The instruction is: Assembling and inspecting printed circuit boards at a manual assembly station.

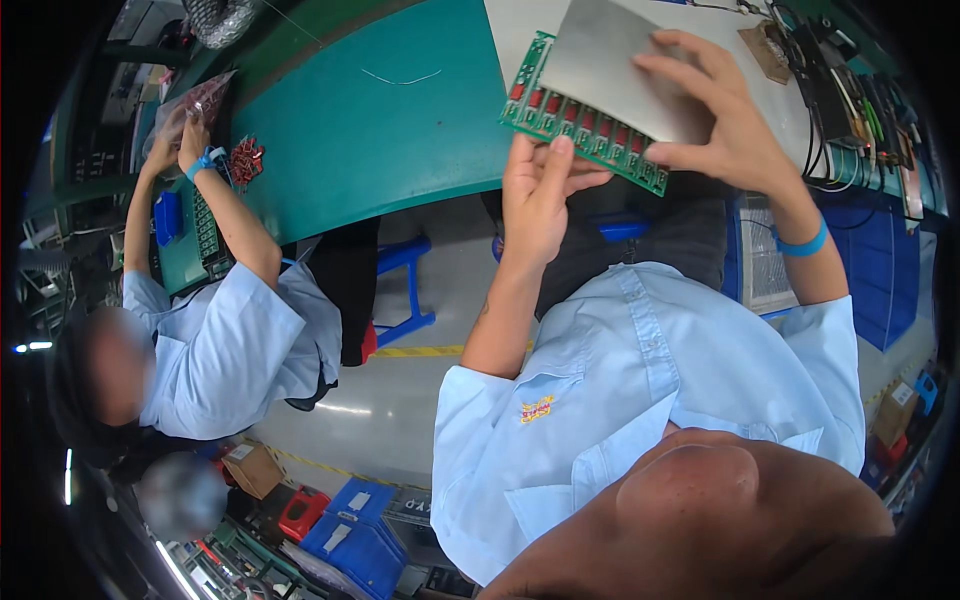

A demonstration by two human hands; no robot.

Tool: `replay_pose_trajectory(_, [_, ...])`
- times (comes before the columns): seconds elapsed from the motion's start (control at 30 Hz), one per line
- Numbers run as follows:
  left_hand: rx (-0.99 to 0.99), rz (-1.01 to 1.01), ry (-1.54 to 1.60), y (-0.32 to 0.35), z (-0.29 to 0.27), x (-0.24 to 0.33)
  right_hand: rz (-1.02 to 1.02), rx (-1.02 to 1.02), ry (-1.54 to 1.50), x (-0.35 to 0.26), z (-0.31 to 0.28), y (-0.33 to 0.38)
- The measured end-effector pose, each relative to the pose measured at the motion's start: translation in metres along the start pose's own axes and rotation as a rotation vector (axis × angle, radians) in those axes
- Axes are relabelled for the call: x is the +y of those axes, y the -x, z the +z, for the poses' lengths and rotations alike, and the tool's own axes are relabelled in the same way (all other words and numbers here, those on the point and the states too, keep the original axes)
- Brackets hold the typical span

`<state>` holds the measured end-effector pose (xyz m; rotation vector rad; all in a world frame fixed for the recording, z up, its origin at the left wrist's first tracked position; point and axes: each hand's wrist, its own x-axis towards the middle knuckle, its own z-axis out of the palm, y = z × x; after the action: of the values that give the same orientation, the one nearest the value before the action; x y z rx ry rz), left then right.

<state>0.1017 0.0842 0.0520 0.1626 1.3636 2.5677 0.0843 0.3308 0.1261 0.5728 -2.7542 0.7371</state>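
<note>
Floor point(390, 430): grey and gleaming, filling the middle of the frame.
Workbench point(400, 120): here's a green top sweeping across upper centre, pale towards the right.
Co-worker point(235, 340): over at the left, light blue shirt, busy with a clear bag point(207, 97).
Stool point(410, 250): blue, left of centre.
Metal sheet point(610, 60): upper right of centre, covering the far side of the circuit board panel point(590, 150).
Right hand point(735, 125): spread wide over the sheet, thumb at the panel's right end; can't tell whether it grips.
Left hand point(540, 195): closed on the panel's near edge, thumb above, fingers beneath!
Red components point(570, 114): one neat row along the panel.
</note>
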Motion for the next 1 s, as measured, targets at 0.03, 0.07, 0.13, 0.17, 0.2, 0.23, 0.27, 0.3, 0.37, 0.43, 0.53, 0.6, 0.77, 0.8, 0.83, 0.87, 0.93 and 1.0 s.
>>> replay_pose_trajectory(0.03, [-0.021, 0.008, -0.002, -0.003, 0.004, -0.002, -0.017, -0.023, 0.035, -0.004, 0.007, 0.0])
replay_pose_trajectory(0.07, [-0.04, 0.016, -0.005, -0.005, 0.008, -0.003, -0.036, -0.047, 0.068, -0.006, 0.012, 0.0])
replay_pose_trajectory(0.13, [-0.047, 0.022, -0.008, -0.007, 0.012, -0.005, -0.041, -0.028, 0.054, -0.006, 0.018, 0.001])
replay_pose_trajectory(0.17, [-0.058, 0.025, -0.018, -0.008, 0.013, -0.005, -0.042, -0.004, 0.037, -0.005, 0.021, 0.002])
replay_pose_trajectory(0.2, [-0.069, 0.028, -0.027, -0.009, 0.015, -0.005, -0.043, 0.019, 0.019, -0.005, 0.022, 0.002])
replay_pose_trajectory(0.23, [-0.08, 0.03, -0.037, -0.009, 0.016, -0.005, -0.043, 0.043, 0.0, -0.005, 0.023, 0.002])
replay_pose_trajectory(0.27, [-0.077, 0.033, -0.034, -0.01, 0.017, -0.005, -0.046, 0.039, 0.001, -0.006, 0.023, 0.001])
replay_pose_trajectory(0.3, [-0.08, 0.039, -0.033, -0.01, 0.018, -0.005, -0.05, 0.04, 0.002, -0.007, 0.022, 0.001])
replay_pose_trajectory(0.37, [-0.087, 0.052, -0.029, -0.011, 0.021, -0.005, -0.058, 0.041, 0.003, -0.008, 0.021, 0.0])
replay_pose_trajectory(0.43, [-0.091, 0.059, -0.02, -0.012, 0.026, -0.004, -0.062, 0.037, 0.01, -0.007, 0.02, 0.0])
replay_pose_trajectory(0.53, [-0.119, 0.154, -0.188, -0.012, 0.038, 0.0, -0.089, 0.078, -0.149, 0.006, 0.023, 0.003])
replay_pose_trajectory(0.6, [-0.126, 0.188, -0.235, -0.012, 0.044, -0.002, -0.1, 0.086, -0.195, 0.013, 0.024, 0.007])
replay_pose_trajectory(0.77, [-0.097, 0.417, -0.508, -0.012, 0.052, -0.009, -0.084, 0.08, -0.175, 0.024, 0.023, 0.012])
replay_pose_trajectory(0.8, [-0.092, 0.456, -0.531, -0.013, 0.053, -0.009, -0.096, 0.075, -0.167, 0.025, 0.022, 0.013])
replay_pose_trajectory(0.83, [-0.085, 0.495, -0.554, -0.012, 0.054, -0.009, -0.108, 0.071, -0.161, 0.026, 0.02, 0.012])
replay_pose_trajectory(0.87, [-0.078, 0.534, -0.578, -0.012, 0.054, -0.01, -0.121, 0.066, -0.156, 0.026, 0.019, 0.011])
replay_pose_trajectory(0.93, [-0.074, 0.567, -0.597, -0.011, 0.055, -0.01, -0.139, 0.057, -0.145, 0.027, 0.014, 0.01])
replay_pose_trajectory(1.0, [-0.097, 0.478, -0.523, -0.009, 0.054, -0.008, -0.149, 0.048, -0.134, 0.027, 0.008, 0.009])
